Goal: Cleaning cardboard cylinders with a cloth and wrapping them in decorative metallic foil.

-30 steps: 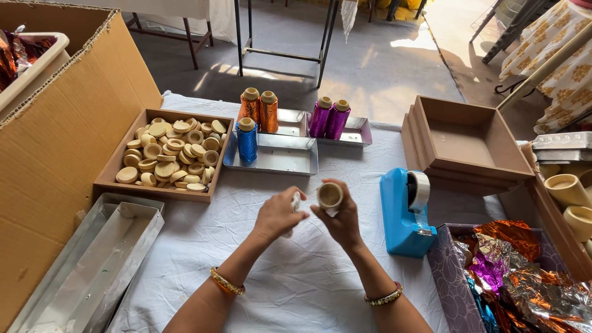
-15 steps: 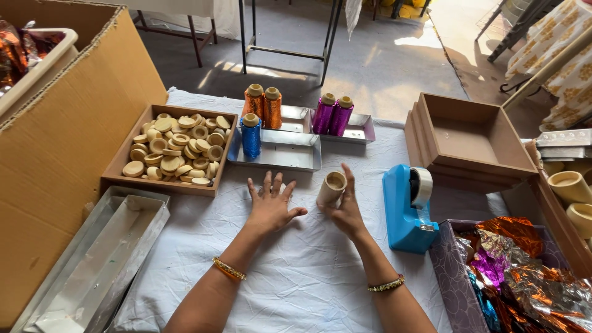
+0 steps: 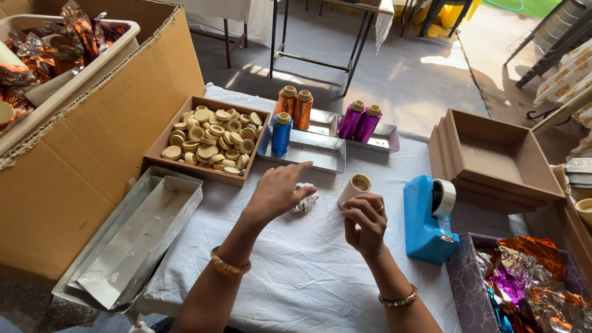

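- Fingers of the right hand [image 3: 365, 223] pinched a small cream cup [image 3: 354, 189], tilted, its mouth up and away; the cup sat at the fingertips, above the white cloth [image 3: 296, 277]
- Left hand [image 3: 277, 192] was released, fingers spread and pointing forward, holding nothing; a crumpled wrapper [image 3: 305, 200] lay just under its fingertips
- Beyond the left fingers stood a blue spool [image 3: 282, 134] in a metal tray [image 3: 308, 154]; a box of discs [image 3: 209, 140] lay further left
- Right of the cup-holding fingers stood a blue tape dispenser [image 3: 427, 219]
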